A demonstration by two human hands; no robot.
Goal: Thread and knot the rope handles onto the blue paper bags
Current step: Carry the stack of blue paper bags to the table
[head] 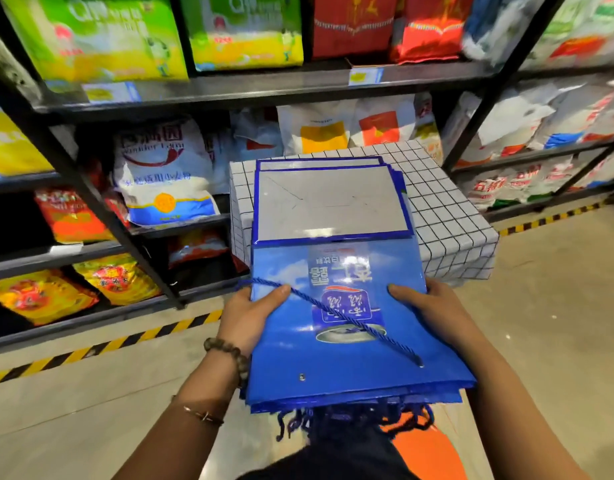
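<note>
Head view: a stack of blue paper bags (pixel 354 372) is held flat in front of the body, long axis running away from the person; the mouth edge lies nearest the body, and the folded grey base of the top bag (pixel 329 199) lies farthest, apparently resting on a checked surface (pixel 454 220).

The left hand (pixel 253 317) is clamped on the left edge, thumb on top and fingers beneath; the right hand (pixel 433 306) is clamped likewise on the right edge.

A blue rope (pixel 333 315) is seen entering the right eyelet (pixel 419 364); from there it crosses the face diagonally, passes under the left thumb and trails off past the left edge.

The left eyelet (pixel 302 377) is empty. It lies toward the body from the left hand, which is judged the nearer hand for threading the free length.

Materials:
- The bag face is glossy laminated paper — smooth, with glare on the print.
- The eyelets are small metal rings.
- The rope is a twisted, limp cord.
- Tangled rope ends (pixel 354 422) hang below the near edge.

Shelves (pixel 229 88) of printed sacks are noted behind.
</note>
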